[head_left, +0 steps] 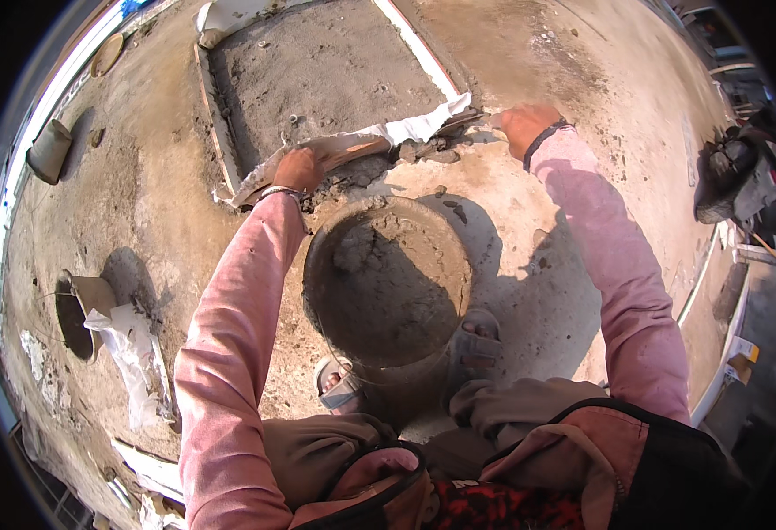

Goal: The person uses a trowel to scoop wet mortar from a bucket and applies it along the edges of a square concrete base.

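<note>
A rectangular form (204, 88) with wooden sides and white sheeting over its edges lies on the ground ahead, filled with grey wet mortar (326, 71). On its near side, my left hand (300, 170) is closed over the sheet-covered edge board (353, 152). My right hand (527, 128) is closed just off the form's near right corner; what its fingers hold, if anything, I cannot make out. Between my feet stands a round bucket (467, 265) of grey mortar, partly in shadow. Lumps of mortar (441, 155) lie along the near edge board.
At the left a tipped bucket (75, 309) lies beside crumpled white plastic (132, 353). Another bucket (50, 152) lies farther off, with a round pan (107, 55) beyond it. Dark bags or clothing (741, 172) sit at the right edge. My sandalled feet (476, 344) flank the mortar bucket.
</note>
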The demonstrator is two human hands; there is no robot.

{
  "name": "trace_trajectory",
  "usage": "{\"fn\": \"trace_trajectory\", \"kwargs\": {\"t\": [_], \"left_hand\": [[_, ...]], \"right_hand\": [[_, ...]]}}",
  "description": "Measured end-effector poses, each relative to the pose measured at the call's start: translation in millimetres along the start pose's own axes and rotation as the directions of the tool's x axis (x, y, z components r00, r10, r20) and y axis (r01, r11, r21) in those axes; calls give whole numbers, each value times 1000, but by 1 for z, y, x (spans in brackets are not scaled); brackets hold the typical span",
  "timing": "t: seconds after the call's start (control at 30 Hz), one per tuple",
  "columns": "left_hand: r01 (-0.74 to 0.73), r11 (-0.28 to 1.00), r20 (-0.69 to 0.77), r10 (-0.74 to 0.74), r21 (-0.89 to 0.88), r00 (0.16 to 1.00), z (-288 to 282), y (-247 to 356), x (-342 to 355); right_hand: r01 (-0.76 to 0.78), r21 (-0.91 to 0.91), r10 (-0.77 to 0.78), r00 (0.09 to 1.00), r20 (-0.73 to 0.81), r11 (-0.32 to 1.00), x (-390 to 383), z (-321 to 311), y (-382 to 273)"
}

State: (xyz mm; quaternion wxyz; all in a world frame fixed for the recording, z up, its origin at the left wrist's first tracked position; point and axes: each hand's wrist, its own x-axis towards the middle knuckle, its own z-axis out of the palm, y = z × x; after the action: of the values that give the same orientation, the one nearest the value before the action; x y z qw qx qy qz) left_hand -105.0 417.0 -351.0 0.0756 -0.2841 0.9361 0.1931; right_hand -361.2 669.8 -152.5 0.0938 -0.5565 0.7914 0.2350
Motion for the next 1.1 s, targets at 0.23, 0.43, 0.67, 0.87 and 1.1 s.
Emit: {"fn": "trace_trajectory", "kwargs": {"t": [0.23,0.43,0.67,0.87,1.1], "left_hand": [[-19,1000,101,17,18,995,-17,33,-4],[-60,997,46,62,-47,997,-10,25,-7],[24,999,168,-31,46,985,-6,24,-12],[-25,999,118,30,-44,993,-17,33,-7],[-70,995,18,72,-77,997,6,1,-7]], "right_hand": [[-23,55,22,1000,18,998,-11,45,-14],[-46,35,47,999,-15,998,0,25,-16],[-7,159,18,997,-69,987,-22,39,-23],[-9,118,11,1000,-14,993,-21,55,-5],[25,-6,-25,998,56,1000,13,31,-28]]}}
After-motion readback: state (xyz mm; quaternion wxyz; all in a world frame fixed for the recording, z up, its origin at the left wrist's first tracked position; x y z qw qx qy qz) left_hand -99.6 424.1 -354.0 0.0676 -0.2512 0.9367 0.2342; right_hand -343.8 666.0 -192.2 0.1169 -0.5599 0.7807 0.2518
